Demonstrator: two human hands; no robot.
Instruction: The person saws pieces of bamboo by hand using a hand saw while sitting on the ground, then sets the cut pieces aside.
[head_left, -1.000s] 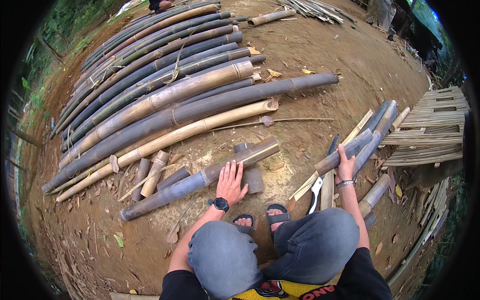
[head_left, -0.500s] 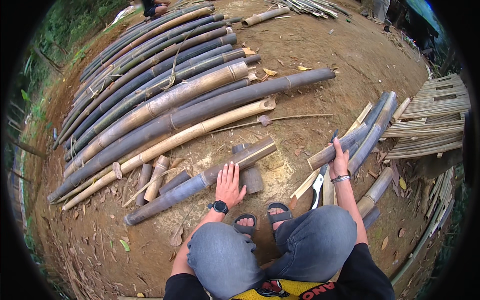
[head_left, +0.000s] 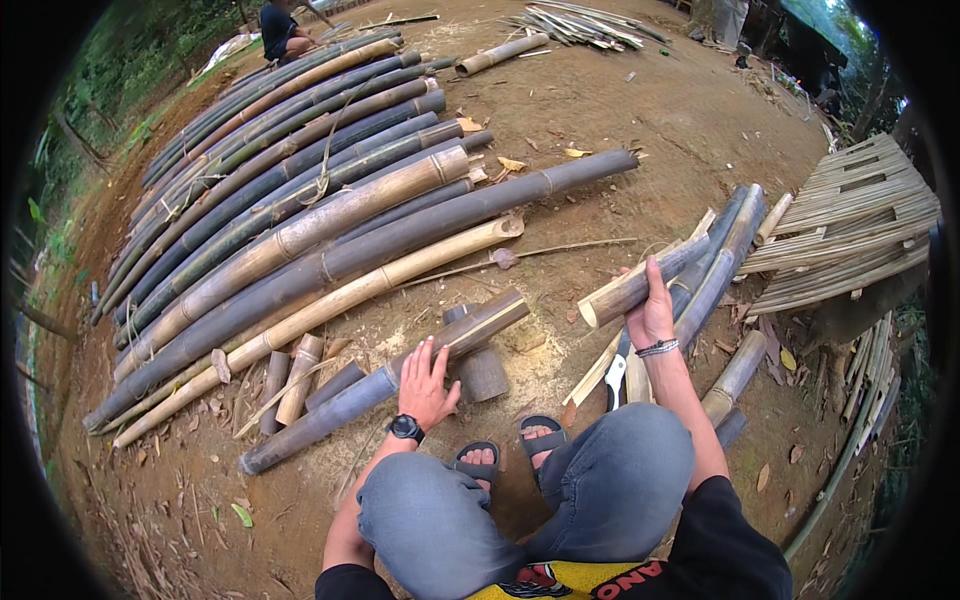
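Observation:
My left hand [head_left: 428, 390] lies flat with fingers stretched out on a bamboo pole [head_left: 340, 412]. That pole rests across a short dark bamboo log [head_left: 484, 374], with sawdust around it. In my right hand [head_left: 652, 312] is a short bamboo piece [head_left: 622, 296], raised above the ground with its cut end toward the left. Just below it stands a handsaw [head_left: 614, 386] with a white and black handle, next to pale split bamboo. Part of the saw is hidden behind the right hand and the piece.
Many long bamboo poles [head_left: 280, 235] lie side by side at the left. More cut poles [head_left: 722, 265] lie beyond my right hand, next to a slatted bamboo panel [head_left: 850, 215]. Another person [head_left: 282, 35] sits at the far left. Split strips [head_left: 580, 25] lie at the back.
My right hand has raised the short bamboo piece and tilted it so its cut end shows more. My left hand stays on the pole. The whole view has shifted slightly.

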